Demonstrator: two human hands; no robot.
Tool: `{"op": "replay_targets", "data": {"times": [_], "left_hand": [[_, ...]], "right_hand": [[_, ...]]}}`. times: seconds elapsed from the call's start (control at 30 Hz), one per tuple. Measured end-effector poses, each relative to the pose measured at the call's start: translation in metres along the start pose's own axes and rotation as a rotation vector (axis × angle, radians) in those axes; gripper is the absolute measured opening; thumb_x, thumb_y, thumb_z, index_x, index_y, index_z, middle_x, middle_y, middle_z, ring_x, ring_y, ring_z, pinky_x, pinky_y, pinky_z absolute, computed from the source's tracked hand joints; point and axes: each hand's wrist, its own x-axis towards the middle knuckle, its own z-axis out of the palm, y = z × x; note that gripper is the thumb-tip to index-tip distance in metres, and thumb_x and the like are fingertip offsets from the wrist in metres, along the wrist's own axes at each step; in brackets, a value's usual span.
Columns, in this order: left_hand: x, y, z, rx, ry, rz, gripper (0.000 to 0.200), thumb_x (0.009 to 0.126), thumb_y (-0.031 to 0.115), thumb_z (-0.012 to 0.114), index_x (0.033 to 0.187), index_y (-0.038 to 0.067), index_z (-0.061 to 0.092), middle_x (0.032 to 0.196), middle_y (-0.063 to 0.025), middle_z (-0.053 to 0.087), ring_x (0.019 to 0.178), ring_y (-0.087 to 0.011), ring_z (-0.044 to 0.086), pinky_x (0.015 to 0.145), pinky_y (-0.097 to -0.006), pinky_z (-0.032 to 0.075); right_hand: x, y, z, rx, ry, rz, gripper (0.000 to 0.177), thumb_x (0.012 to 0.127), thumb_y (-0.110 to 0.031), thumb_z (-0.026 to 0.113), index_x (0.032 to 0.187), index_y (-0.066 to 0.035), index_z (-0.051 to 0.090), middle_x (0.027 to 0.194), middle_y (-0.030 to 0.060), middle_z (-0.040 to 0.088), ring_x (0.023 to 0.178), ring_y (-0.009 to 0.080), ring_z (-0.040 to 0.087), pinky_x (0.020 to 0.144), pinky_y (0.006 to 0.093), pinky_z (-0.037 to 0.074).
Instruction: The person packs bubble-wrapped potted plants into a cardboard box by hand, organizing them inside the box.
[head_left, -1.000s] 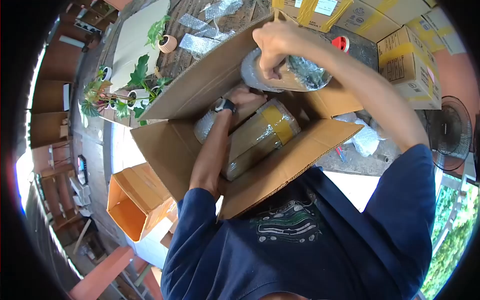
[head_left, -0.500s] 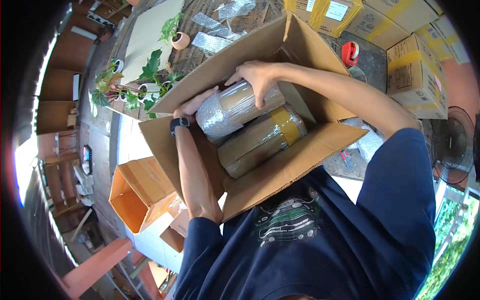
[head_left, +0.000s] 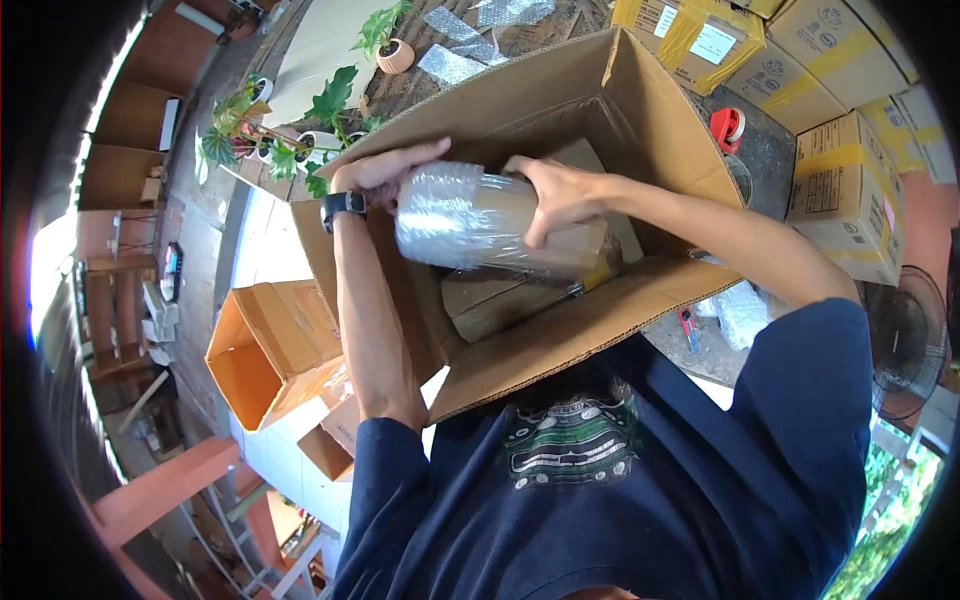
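Observation:
A bubble-wrapped package (head_left: 455, 222), roughly cylindrical with brown cardboard under clear film, is held between my hands inside the open cardboard box (head_left: 690, 140). My left hand (head_left: 390, 172), a dark watch on its wrist, grips the package's left end, thumb or finger extended along the top and the rest hidden behind it. My right hand (head_left: 562, 198) is closed over the right end, thumb on the near side. Beneath lies a second wrapped cardboard package (head_left: 490, 308) with yellow tape, partly covered by the first one.
Potted plants (head_left: 395, 55) and bubble wrap strips (head_left: 460, 62) lie beyond the box. Taped cartons (head_left: 840, 180), a red tape dispenser (head_left: 727, 130), a cutter (head_left: 689, 330) and a fan (head_left: 908, 340) are on the right. An open orange-brown carton (head_left: 275, 350) stands at left.
The upper package has been raised and turned to lie more level, covering more of the lower package. My right hand has shifted toward its right end; the view has moved slightly.

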Motion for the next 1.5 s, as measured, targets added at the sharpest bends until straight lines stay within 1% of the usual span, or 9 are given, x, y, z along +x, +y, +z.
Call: {"op": "replay_targets", "data": {"times": [0.07,0.2,0.43,0.57,0.7,0.87,1.07,1.43,1.5], "left_hand": [[0.010,-0.006,0.000,-0.144,0.016,0.115,0.083,0.089,0.072,0.055,0.135,0.003,0.056,0.124,-0.0167,0.068,0.108,-0.0302,0.067,0.094,-0.0567,0.051],[0.011,-0.005,0.005,-0.043,-0.025,-0.038,0.117,0.078,0.089,0.046,0.151,-0.001,0.035,0.140,-0.0300,0.052,0.126,-0.0443,0.055,0.098,-0.0686,0.043],[0.025,0.026,0.048,0.587,0.027,0.017,0.133,0.064,0.081,0.075,0.158,0.002,0.024,0.150,-0.0250,0.046,0.137,-0.0375,0.046,0.111,-0.0454,0.040],[0.054,0.008,0.032,0.821,0.087,0.114,0.127,0.059,0.064,0.088,0.157,0.009,0.029,0.150,-0.0207,0.047,0.137,-0.0331,0.046,0.113,-0.0435,0.039],[0.049,-0.021,0.022,0.816,0.112,0.315,0.122,0.053,0.045,0.096,0.155,0.018,0.034,0.151,-0.0173,0.047,0.141,-0.0339,0.042,0.116,-0.0412,0.037],[0.044,-0.055,0.043,1.072,0.427,0.469,0.126,0.054,0.042,0.094,0.157,0.015,0.028,0.149,-0.0203,0.044,0.139,-0.0428,0.040,0.115,-0.0501,0.037],[0.039,-0.067,0.101,1.334,0.816,0.408,0.121,0.055,0.059,0.087,0.155,0.018,0.033,0.139,-0.0097,0.050,0.129,-0.0344,0.049,0.096,-0.0614,0.045],[0.076,-0.075,0.076,1.253,0.961,0.659,0.117,0.056,0.066,0.086,0.150,0.014,0.039,0.140,-0.0238,0.044,0.128,-0.0420,0.046,0.099,-0.0631,0.041],[0.059,-0.059,0.100,1.401,1.016,0.403,0.122,0.055,0.063,0.087,0.153,0.016,0.033,0.140,-0.0240,0.044,0.128,-0.0426,0.046,0.102,-0.0629,0.039]], "right_hand": [[-0.028,-0.027,0.003,0.370,-0.017,0.259,0.099,0.058,-0.029,0.085,0.135,0.015,0.041,0.112,0.0215,0.066,0.104,0.0277,0.065,0.088,0.0359,0.054],[-0.019,-0.019,0.027,1.345,-0.173,0.275,0.066,0.081,-0.040,0.063,0.135,-0.003,0.053,0.125,0.0169,0.064,0.108,0.0272,0.063,0.093,0.0380,0.051],[0.032,-0.016,0.097,1.435,0.385,0.457,0.087,0.075,-0.051,0.082,0.143,-0.014,0.042,0.139,0.0072,0.049,0.126,0.0217,0.047,0.107,0.0406,0.038],[0.088,0.020,0.119,1.455,0.005,0.321,0.087,0.082,-0.049,0.079,0.149,-0.015,0.034,0.151,0.0065,0.042,0.130,0.0222,0.046,0.111,0.0429,0.034],[0.076,0.011,0.094,0.270,-0.529,0.320,0.079,0.081,-0.041,0.082,0.143,-0.004,0.050,0.138,0.0130,0.058,0.128,0.0280,0.055,0.105,0.0412,0.046],[0.014,-0.027,0.046,-0.546,-0.508,0.003,0.073,0.076,-0.032,0.084,0.136,0.000,0.057,0.119,0.0196,0.069,0.112,0.0344,0.066,0.097,0.0424,0.051],[-0.077,-0.038,-0.002,-0.572,-0.220,-0.021,0.066,0.082,-0.029,0.079,0.136,0.000,0.055,0.123,0.0212,0.067,0.117,0.0367,0.063,0.100,0.0455,0.049],[-0.277,0.023,-0.011,0.227,0.698,-0.143,0.059,0.083,-0.023,0.082,0.133,-0.003,0.060,0.116,0.0138,0.071,0.102,0.0243,0.070,0.086,0.0333,0.056],[-0.309,0.058,0.012,0.437,0.921,-0.327,0.057,0.080,-0.012,0.084,0.132,-0.004,0.062,0.108,0.0134,0.074,0.096,0.0193,0.072,0.081,0.0320,0.058]]}}
